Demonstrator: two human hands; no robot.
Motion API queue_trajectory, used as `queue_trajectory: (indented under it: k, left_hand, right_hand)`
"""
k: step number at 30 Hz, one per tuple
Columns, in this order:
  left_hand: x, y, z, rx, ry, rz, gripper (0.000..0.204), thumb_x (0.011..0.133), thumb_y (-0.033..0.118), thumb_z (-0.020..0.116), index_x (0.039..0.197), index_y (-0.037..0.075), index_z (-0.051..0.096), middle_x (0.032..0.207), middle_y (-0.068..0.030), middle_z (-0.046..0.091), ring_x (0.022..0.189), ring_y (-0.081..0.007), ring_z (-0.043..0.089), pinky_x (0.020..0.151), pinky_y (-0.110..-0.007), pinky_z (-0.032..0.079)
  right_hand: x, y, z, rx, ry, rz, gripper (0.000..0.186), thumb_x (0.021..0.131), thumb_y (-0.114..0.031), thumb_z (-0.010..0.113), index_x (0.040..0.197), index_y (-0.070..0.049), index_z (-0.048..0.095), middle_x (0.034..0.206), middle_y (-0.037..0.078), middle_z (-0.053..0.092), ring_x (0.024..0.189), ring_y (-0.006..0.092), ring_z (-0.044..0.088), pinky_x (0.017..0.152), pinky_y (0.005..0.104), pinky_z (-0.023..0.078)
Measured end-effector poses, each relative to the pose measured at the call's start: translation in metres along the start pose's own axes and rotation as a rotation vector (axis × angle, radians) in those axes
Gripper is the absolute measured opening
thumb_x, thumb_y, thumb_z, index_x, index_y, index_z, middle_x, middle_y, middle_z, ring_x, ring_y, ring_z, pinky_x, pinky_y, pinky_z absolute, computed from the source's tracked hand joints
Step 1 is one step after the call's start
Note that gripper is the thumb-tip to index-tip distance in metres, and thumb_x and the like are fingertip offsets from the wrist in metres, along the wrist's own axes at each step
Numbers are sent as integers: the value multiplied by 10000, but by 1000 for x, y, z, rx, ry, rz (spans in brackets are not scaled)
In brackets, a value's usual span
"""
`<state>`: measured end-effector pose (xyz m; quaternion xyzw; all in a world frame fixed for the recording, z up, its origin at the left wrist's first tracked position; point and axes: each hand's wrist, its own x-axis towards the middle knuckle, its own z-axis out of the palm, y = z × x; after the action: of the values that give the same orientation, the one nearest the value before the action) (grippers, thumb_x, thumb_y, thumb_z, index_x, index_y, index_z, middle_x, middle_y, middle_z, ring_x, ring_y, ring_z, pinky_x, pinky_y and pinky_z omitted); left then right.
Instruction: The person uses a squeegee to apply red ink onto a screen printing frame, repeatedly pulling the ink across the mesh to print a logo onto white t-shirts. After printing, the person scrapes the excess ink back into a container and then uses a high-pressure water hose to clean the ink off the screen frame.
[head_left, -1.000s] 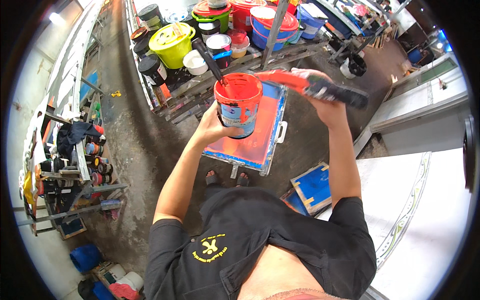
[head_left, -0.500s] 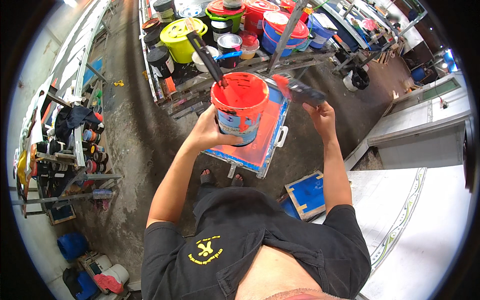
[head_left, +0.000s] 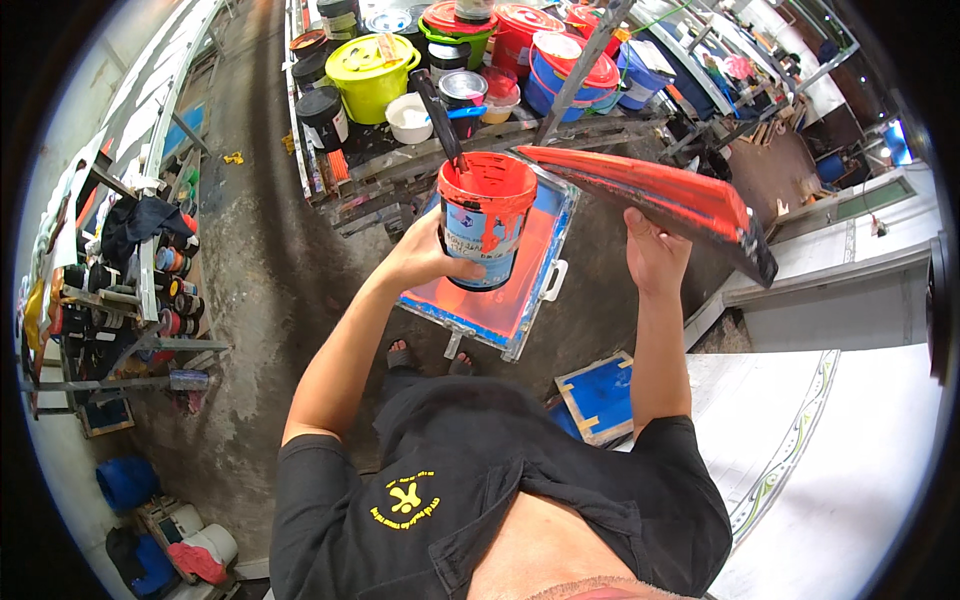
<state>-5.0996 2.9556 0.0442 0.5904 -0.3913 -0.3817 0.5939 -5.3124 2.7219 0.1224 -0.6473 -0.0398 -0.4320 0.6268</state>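
My left hand [head_left: 432, 255] is wrapped round a tub of red-orange ink [head_left: 487, 235] with a blue label, held upright with drips down its side. A black-handled stirrer [head_left: 437, 118] leans out of the tub; its lower end is hidden inside. In my right hand [head_left: 658, 255] is a long, dark screen-printing squeegee [head_left: 660, 195], its upper face coated with red-orange ink. It is tilted, its right end closest to me, and stands apart from the tub. Below both lies a printing screen [head_left: 530, 320] with a blue border and a red-smeared mesh.
Ahead, a bench [head_left: 385, 165] carries several ink tubs, among them a lime-green bucket [head_left: 372, 85] and a white bowl [head_left: 409, 120]. A metal post [head_left: 580, 70] rises at its front. Shelves of jars [head_left: 170, 280] stand left; a white surface [head_left: 790, 420] lies right, beside a blue screen [head_left: 600, 398].
The squeegee has swung round, showing its long ink-coated face, and its right end now reaches farther right. The tub has shifted slightly right, still in my left hand.
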Motion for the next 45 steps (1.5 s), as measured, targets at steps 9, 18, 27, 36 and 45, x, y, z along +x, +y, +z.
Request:
queue_trajectory:
  k: [9,18,27,36,45]
  left_hand:
    - [11,11,3,-82,-92,79,923,568,186,915,1395,32,536,1305,-91,657,1211,-213,605,1106,-399,441]
    - [-11,31,-1,-230,-304,44,868,573,178,911,1354,-3,579,1311,-82,654,1200,-186,603,1081,-391,468]
    - [-43,-19,-64,1,75,94,1001,568,155,973,1436,9,497,1372,-107,623,1257,-213,597,1082,-395,479]
    - [63,-163,-176,501,931,220,952,571,290,964,1353,12,497,1213,-199,651,1163,-384,637,986,-461,516]
    - [155,-209,-229,373,982,155,1059,597,340,975,1436,-17,435,1353,-245,560,1262,-406,552,1053,-474,454]
  right_hand:
    - [12,1,5,-320,-183,-175,265,920,-1,724,1182,5,686,1279,176,652,1262,348,621,1098,472,478]
    - [8,43,-33,-761,-104,-142,390,789,61,724,1174,2,707,1221,154,699,1200,281,654,1059,371,474]
    - [-82,84,-65,-632,316,304,269,920,42,713,1187,11,701,1225,82,690,1153,178,631,1003,333,482]
    - [-137,61,-9,-428,793,364,318,961,38,682,1275,13,634,1270,85,664,1159,165,607,1033,331,464]
    - [-146,17,54,-545,1002,398,360,995,-35,672,1345,-65,592,1325,67,636,1211,199,579,1037,418,442]
